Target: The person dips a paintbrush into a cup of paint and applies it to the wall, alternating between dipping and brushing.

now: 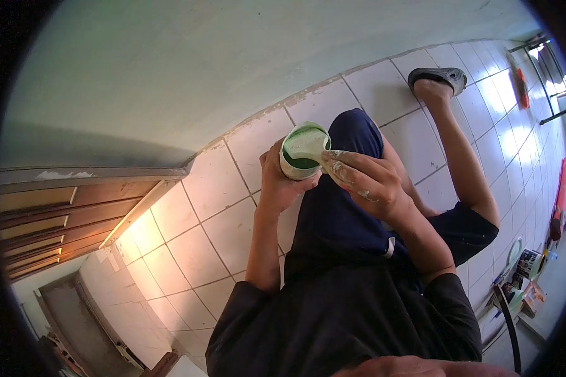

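Plainly had a pale cup (pixel 294 171) clasped in the left hand (pixel 278 185), out in front of the body and above the tiled floor (pixel 214 182). Wrapped the left fingers around the outer wall of the cup and laid the thumb along its near side. Tipped its open mouth up toward the head, and saw green on the inside. Pinched the narrow end of a flat pale tool (pixel 308 148) in the right hand (pixel 368 179), just right of the cup, and had the broad end inside its mouth. Could not tell how deep the tool reached. Bore whitish smears on the right fingers. Held both hands close together, one around the cup, the other beside its rim. Had a bent knee (pixel 357 133) in dark blue cloth just right of the cup, and a black shirt (pixel 352 314) on its near side. Wore a grey clog (pixel 439 78) beyond the cup and well to its right. Faced a pale green wall (pixel 163 75) beyond the cup, brown wooden slats (pixel 88 217) to its left, and a black metal frame (pixel 547 78) far to its right.
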Demonstrator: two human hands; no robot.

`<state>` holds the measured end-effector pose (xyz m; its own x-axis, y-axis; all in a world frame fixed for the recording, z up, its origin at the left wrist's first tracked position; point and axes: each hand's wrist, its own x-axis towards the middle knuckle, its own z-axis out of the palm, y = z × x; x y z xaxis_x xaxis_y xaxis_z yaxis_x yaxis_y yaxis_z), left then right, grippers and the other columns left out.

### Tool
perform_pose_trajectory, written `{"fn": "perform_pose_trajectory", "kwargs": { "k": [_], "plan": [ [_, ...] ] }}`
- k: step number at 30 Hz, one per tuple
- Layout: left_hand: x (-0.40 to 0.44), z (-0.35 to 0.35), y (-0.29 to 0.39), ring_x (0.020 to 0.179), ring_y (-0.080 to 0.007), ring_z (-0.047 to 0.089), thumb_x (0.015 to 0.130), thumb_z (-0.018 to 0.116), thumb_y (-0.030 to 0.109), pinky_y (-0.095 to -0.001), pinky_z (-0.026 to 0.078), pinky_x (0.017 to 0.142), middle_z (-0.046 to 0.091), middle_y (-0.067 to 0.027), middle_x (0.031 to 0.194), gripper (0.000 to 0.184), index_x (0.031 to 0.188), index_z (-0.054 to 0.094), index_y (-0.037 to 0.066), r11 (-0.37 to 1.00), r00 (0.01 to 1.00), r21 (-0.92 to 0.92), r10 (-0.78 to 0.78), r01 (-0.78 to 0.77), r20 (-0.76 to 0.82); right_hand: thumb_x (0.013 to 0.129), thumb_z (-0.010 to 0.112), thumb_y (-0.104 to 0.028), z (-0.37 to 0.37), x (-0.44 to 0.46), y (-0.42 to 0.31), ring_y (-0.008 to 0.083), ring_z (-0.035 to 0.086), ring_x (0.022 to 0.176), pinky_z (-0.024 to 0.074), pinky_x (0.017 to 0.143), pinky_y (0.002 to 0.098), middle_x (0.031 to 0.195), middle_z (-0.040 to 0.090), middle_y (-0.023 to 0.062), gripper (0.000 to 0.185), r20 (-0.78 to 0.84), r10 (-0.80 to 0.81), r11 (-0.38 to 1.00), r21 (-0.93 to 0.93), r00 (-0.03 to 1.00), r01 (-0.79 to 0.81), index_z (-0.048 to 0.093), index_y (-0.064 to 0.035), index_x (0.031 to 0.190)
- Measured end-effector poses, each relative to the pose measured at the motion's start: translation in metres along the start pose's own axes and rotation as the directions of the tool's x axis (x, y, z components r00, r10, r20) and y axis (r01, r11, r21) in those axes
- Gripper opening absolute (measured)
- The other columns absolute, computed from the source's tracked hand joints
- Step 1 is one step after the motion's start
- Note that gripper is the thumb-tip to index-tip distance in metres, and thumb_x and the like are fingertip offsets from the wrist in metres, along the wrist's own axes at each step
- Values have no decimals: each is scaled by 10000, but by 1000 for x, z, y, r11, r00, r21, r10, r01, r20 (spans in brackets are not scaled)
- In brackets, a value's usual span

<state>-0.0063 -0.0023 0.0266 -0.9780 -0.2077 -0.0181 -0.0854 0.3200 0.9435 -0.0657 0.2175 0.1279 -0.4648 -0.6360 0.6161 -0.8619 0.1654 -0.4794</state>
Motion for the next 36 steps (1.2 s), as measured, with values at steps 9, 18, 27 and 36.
{"fn": "perform_pose_trajectory", "kwargs": {
  "k": [9, 18, 27, 36],
  "plan": [
    [3, -7, 4, 1222, -223, 583, 568, 981, 187, -413, 292, 1120, 715, -34, 1230, 894, 1377, 607, 120, 984, 995, 147, 99, -98, 5, 851, 790, -2, 0, 3, -4, 380, 755, 1031, 648, 864, 428, 1173, 719, 219, 332, -24, 44, 999, 20, 999, -43, 661, 39, 1155],
    [3, -5, -1, 1241, -237, 579, 549, 989, 190, -418, 301, 1110, 700, -41, 1256, 913, 1374, 606, 104, 976, 991, 185, 124, -111, -56, 862, 773, 7, 2, 3, -8, 384, 755, 1018, 649, 850, 427, 1175, 713, 219, 295, 21, 32, 998, 56, 999, -34, 641, 30, 1125],
    [2, -2, 2, 1236, -267, 607, 548, 978, 193, -434, 312, 1102, 683, -71, 1290, 916, 1378, 606, 86, 947, 972, 248, 225, -202, -68, 851, 770, 3, 5, -1, -4, 387, 754, 1005, 656, 834, 424, 1172, 709, 225, 289, 63, 28, 998, 53, 998, -31, 620, 32, 1096],
    [0, 1, 5, 1242, -255, 603, 552, 976, 201, -433, 307, 1090, 685, -61, 1282, 896, 1367, 621, 89, 961, 979, 220, 190, -170, -71, 848, 781, -15, 10, -13, -3, 357, 759, 989, 668, 831, 398, 1152, 702, 228, 304, -66, -96, 995, -29, 993, 94, 637, 46, 1108]
  ]
}}
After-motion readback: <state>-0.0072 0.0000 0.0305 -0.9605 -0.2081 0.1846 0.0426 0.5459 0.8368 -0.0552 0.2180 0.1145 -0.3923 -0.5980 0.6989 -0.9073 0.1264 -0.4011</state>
